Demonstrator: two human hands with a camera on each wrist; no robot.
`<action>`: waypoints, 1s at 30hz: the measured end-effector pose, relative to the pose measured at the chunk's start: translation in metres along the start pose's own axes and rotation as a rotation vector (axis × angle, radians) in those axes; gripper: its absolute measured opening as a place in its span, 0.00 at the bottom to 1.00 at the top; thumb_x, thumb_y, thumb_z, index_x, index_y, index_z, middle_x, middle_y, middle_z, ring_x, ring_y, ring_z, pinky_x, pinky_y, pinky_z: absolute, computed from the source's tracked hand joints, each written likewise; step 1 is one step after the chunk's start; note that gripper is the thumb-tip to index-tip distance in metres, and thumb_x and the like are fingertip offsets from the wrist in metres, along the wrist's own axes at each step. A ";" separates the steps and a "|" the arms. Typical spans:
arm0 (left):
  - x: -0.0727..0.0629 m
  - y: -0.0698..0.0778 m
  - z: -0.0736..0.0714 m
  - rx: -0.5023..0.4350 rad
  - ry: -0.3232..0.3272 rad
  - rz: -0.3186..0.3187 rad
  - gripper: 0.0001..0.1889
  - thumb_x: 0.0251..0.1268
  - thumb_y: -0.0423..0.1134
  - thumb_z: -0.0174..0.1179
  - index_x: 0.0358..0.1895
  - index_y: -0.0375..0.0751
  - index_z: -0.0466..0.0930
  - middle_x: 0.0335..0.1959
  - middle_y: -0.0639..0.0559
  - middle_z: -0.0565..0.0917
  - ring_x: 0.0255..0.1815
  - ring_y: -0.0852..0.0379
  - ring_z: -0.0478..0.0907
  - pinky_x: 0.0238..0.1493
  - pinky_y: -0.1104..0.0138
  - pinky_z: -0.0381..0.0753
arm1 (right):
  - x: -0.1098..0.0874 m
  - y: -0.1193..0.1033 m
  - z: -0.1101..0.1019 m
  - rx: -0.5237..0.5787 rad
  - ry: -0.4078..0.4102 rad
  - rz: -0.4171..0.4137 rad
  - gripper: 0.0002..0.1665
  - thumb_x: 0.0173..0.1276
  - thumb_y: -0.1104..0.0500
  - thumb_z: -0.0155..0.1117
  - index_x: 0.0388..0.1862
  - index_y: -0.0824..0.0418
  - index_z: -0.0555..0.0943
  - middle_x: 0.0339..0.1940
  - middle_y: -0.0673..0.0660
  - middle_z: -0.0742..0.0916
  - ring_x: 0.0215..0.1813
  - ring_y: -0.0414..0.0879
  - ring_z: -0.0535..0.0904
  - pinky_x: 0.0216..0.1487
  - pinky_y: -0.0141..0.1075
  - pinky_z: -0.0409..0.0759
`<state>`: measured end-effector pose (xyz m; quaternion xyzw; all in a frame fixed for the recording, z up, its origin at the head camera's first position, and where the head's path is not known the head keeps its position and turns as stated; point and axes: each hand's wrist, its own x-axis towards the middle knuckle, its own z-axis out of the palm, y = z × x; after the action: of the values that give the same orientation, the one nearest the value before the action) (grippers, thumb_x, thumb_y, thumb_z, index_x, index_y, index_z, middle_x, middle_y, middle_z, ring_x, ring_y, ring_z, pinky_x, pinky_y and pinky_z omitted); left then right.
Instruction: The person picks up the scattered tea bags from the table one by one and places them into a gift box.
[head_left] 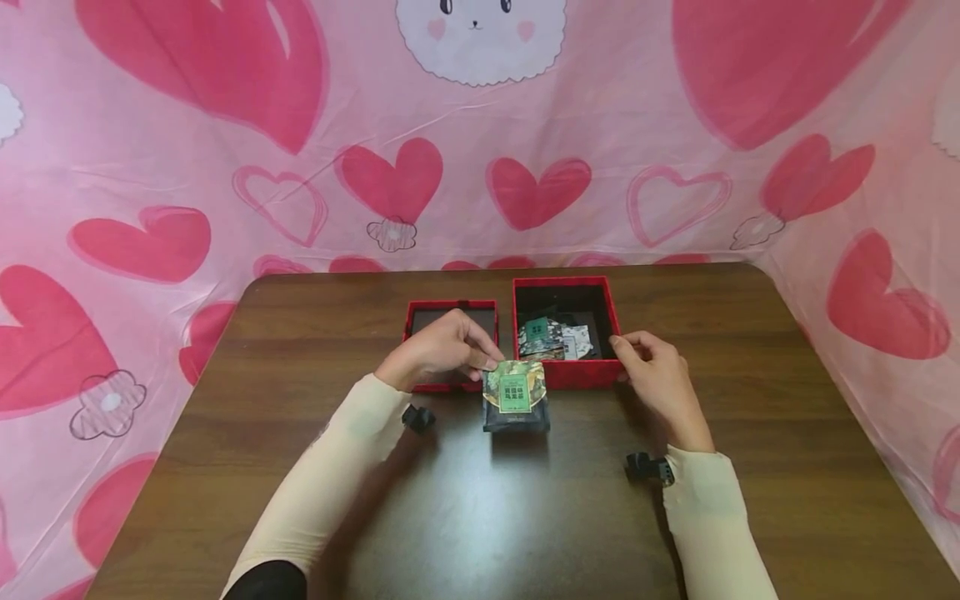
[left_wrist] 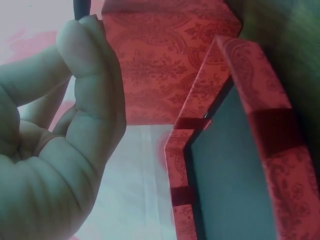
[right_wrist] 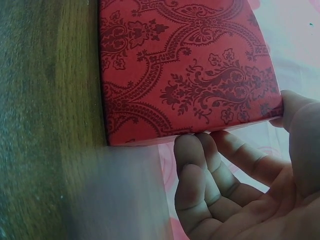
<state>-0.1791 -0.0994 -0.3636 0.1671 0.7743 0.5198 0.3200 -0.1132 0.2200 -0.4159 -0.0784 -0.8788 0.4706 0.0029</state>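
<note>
In the head view my left hand [head_left: 450, 346] pinches the upper left corner of a tea packet [head_left: 516, 396], green and gold with a black lower part, above the table. The left wrist view shows thumb and fingers of the left hand [left_wrist: 65, 115] pressed together, with a dark sliver of the packet at the top edge. My right hand [head_left: 660, 375] grips the right side of an open red box [head_left: 577, 374], thumb at its rim and fingers against the outer wall. Several more packets [head_left: 551, 336] lie inside that box. In the right wrist view fingertips touch the patterned red box [right_wrist: 190, 70].
A shallow red lid [head_left: 491, 306] with a dark inside lies left of the box, partly behind my left hand. Both stand near the far edge of a brown wooden table [head_left: 465, 517]. A pink cloth with hearts [head_left: 540, 192] hangs behind and at both sides.
</note>
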 end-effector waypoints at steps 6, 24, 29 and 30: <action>0.009 0.004 -0.004 -0.004 0.012 0.013 0.06 0.60 0.26 0.70 0.40 0.33 0.91 0.35 0.43 0.89 0.21 0.54 0.80 0.44 0.46 0.84 | -0.001 -0.001 -0.001 0.001 -0.007 0.002 0.31 0.75 0.38 0.57 0.55 0.64 0.81 0.40 0.63 0.84 0.38 0.57 0.82 0.36 0.37 0.80; 0.035 0.022 -0.015 -0.037 0.060 -0.002 0.06 0.60 0.27 0.70 0.40 0.33 0.91 0.36 0.41 0.89 0.20 0.52 0.78 0.43 0.50 0.85 | 0.000 -0.001 0.000 0.008 0.004 0.012 0.31 0.75 0.37 0.58 0.54 0.64 0.82 0.37 0.62 0.84 0.38 0.59 0.83 0.37 0.38 0.80; 0.042 0.026 -0.016 -0.046 0.063 0.035 0.06 0.60 0.26 0.70 0.40 0.31 0.90 0.35 0.40 0.88 0.21 0.50 0.78 0.35 0.58 0.87 | -0.001 -0.001 0.000 0.002 0.014 -0.001 0.28 0.76 0.40 0.58 0.53 0.65 0.82 0.36 0.62 0.84 0.37 0.59 0.83 0.36 0.38 0.80; 0.044 0.027 -0.016 -0.047 0.064 0.037 0.06 0.59 0.26 0.70 0.39 0.31 0.90 0.35 0.40 0.88 0.20 0.50 0.78 0.34 0.60 0.87 | -0.001 -0.001 0.000 0.000 0.017 -0.006 0.29 0.76 0.40 0.58 0.53 0.65 0.82 0.36 0.62 0.84 0.37 0.59 0.83 0.36 0.38 0.80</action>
<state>-0.2241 -0.0741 -0.3492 0.1570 0.7684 0.5488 0.2896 -0.1127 0.2192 -0.4149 -0.0796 -0.8791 0.4698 0.0119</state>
